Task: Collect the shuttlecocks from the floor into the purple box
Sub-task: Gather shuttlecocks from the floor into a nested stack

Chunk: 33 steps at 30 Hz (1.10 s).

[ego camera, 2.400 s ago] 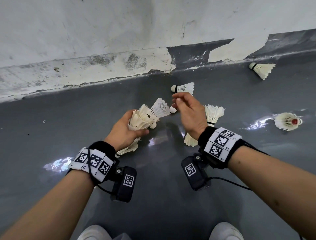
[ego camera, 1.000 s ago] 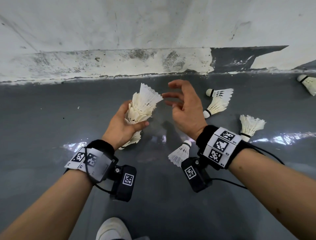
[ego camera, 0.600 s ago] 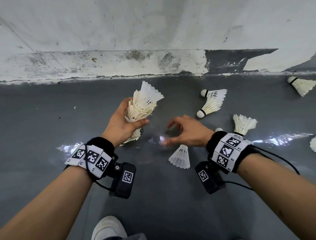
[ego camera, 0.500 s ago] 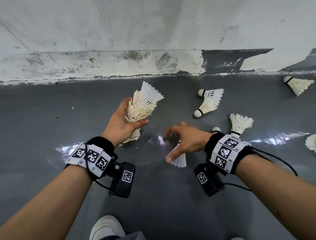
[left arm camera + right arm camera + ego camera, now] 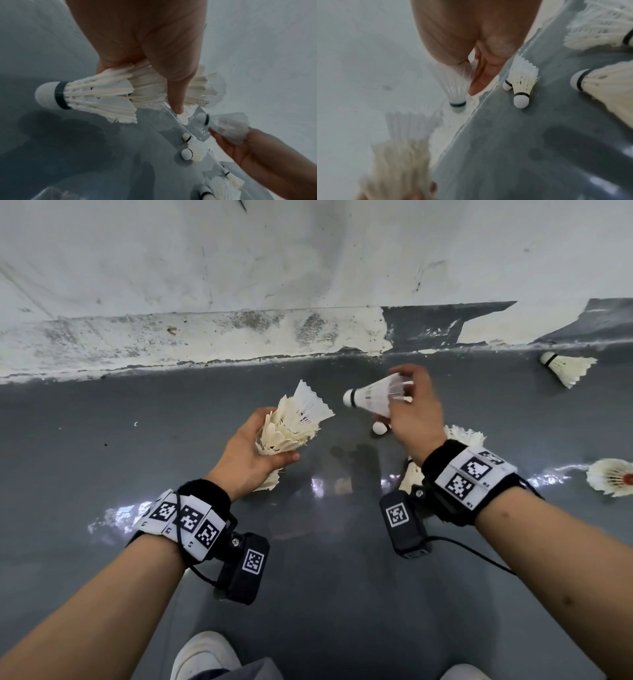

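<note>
**Mid-collection: stack in left hand, one more shuttle in right**

Left hand [image 5: 255, 460]: fingers and thumb curled round a nested stack [image 5: 291, 426] of shuttlecocks, corks toward the palm, skirts pointing up and far. Stack held above the floor [image 5: 102, 446], not touching it.

Right hand [image 5: 414, 409]: fingers pinch the skirt of a single shuttle [image 5: 373, 397], cork aimed left at the open top of the stack, just beside it but apart. Judged step: nesting it into the stack.

Left on the floor, as far as seen: one shuttle [image 5: 567, 368] far right by the wall [image 5: 308, 268]; one with a red centre [image 5: 613, 481] at the right edge; at least two partly hidden behind the right wrist, a cork [image 5: 378, 428] showing. The wrist views show a pair lying together at the wall's foot.

Purple box: not in view in any frame. Nothing is seen boxed; the carry to the box looks wholly ahead.

Writing: only square coded markers on the wristbands [image 5: 474, 477]; tiny characters beside them are unreadable. No brand legible on any shuttle.
</note>
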### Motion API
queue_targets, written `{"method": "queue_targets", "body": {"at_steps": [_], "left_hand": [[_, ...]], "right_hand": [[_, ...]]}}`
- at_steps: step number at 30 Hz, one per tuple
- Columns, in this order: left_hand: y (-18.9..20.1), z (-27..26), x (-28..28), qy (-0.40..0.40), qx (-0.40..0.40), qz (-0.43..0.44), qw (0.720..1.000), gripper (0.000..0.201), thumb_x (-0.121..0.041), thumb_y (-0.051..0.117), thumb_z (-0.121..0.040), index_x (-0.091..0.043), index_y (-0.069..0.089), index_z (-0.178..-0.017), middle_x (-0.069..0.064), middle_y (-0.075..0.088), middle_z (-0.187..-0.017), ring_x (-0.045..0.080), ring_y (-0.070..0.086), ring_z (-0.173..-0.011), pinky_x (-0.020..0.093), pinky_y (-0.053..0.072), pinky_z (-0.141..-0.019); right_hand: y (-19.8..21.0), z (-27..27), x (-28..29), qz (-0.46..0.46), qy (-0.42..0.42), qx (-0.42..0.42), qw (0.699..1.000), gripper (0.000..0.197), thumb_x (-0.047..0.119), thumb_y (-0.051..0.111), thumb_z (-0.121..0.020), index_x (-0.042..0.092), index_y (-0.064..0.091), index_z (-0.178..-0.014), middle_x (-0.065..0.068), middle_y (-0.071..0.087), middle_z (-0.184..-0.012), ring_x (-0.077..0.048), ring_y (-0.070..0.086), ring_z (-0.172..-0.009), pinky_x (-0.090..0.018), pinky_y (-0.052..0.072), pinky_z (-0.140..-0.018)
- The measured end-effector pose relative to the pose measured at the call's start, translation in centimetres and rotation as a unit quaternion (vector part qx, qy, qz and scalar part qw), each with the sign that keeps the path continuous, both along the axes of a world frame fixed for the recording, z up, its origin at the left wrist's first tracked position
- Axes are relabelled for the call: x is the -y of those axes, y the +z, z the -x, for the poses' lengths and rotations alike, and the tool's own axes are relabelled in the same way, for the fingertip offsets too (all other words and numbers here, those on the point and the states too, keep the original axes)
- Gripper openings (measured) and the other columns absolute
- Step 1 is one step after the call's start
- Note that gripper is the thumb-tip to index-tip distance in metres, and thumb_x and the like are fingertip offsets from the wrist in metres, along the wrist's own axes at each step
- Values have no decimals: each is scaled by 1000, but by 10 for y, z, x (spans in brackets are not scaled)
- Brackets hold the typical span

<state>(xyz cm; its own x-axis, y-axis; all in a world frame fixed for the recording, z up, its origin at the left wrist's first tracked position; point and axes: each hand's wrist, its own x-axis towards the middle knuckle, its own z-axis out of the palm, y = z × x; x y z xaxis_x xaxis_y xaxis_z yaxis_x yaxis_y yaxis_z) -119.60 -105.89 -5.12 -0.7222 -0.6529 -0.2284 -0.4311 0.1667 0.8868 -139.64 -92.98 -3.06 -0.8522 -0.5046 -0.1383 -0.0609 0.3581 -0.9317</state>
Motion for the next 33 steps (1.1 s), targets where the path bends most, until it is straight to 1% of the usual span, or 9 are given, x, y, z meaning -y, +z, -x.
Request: {"method": "queue_targets", "body": {"at_steps": [2, 6, 11, 15, 18, 23, 28, 31, 33], "left_hand": [[1, 5, -6, -17, 0, 7, 1000, 62, -11, 80, -73, -25, 46, -123, -17, 59, -101, -2, 57, -89, -2, 37, -75], [1, 15, -16, -39, -3, 13, 999, 64, -15, 82, -70, -26, 48, -123, -2, 62, -116, 14, 58, -104, 19, 44, -89], [2, 26, -28, -66, 2, 7, 998, 66, -13, 84, -68, -23, 48, -123, 0, 62, -111, 13, 59, -97, 1, 42, -68], [1, 31, -30, -69, 10, 1, 998, 70, -18, 85, -66, -24, 49, -126, -7, 64, -110, 8, 59, -98, -2, 39, -77], [2, 38, -29, -72, 3, -18, 997, 65, -18, 85, -67, -21, 54, -124, -9, 66, -109, 5, 61, -98, 11, 43, -85], [2, 45, -28, -53, -36, -66, 996, 52, -8, 81, -70, -22, 54, -112, -16, 64, -97, -17, 59, -78, 0, 41, -73], [2, 41, -27, -25, -61, -78, 995, 53, -7, 80, -71, -38, 51, -103, -13, 65, -101, -7, 61, -87, 8, 45, -83], [-1, 34, -33, -15, -61, -85, 994, 52, -8, 80, -71, -37, 52, -104, -8, 67, -104, 2, 62, -95, 13, 47, -87], [-4, 32, -35, -18, -57, -80, 995, 53, -9, 81, -71, -37, 52, -104, -5, 67, -107, 8, 62, -100, 19, 46, -92]], "right_hand": [[9, 4, 2, 59, -47, 40, 996, 36, -6, 47, -88, 27, 51, -103, -8, 60, -103, -11, 68, -70, -36, 61, -60], [13, 2, 5, 70, 19, 89, 993, 31, -8, 44, -89, 12, 62, -105, -13, 62, -107, -29, 68, -91, -39, 61, -67], [10, -8, -1, -11, 144, 36, 989, 28, 23, 54, -88, 41, 73, -98, 7, 60, -84, -9, 54, -76, -29, 45, -75], [19, -4, -3, 32, 149, 96, 984, 30, 9, 53, -93, 20, 70, -116, 5, 66, -107, -4, 57, -95, -16, 43, -86], [20, -4, -2, 65, 118, 116, 984, 38, 7, 50, -96, 14, 57, -132, 4, 58, -134, 2, 54, -112, -4, 42, -91], [12, 3, 2, 117, 107, 148, 976, 41, 43, 42, -96, 32, 51, -135, -6, 58, -134, -19, 55, -125, -42, 39, -110], [3, 16, -3, 92, 4, 108, 990, 48, 48, 25, -101, 29, 64, -122, 1, 67, -115, -9, 62, -101, -32, 47, -92], [-21, 14, -15, 8, -15, 91, 996, 51, 59, 23, -92, 38, 67, -108, 8, 66, -117, -9, 58, -111, -39, 42, -103], [-34, 16, -21, -60, -19, 37, 997, 48, 48, 23, -97, 34, 66, -112, 2, 62, -126, -15, 53, -121, -36, 36, -108]]}}
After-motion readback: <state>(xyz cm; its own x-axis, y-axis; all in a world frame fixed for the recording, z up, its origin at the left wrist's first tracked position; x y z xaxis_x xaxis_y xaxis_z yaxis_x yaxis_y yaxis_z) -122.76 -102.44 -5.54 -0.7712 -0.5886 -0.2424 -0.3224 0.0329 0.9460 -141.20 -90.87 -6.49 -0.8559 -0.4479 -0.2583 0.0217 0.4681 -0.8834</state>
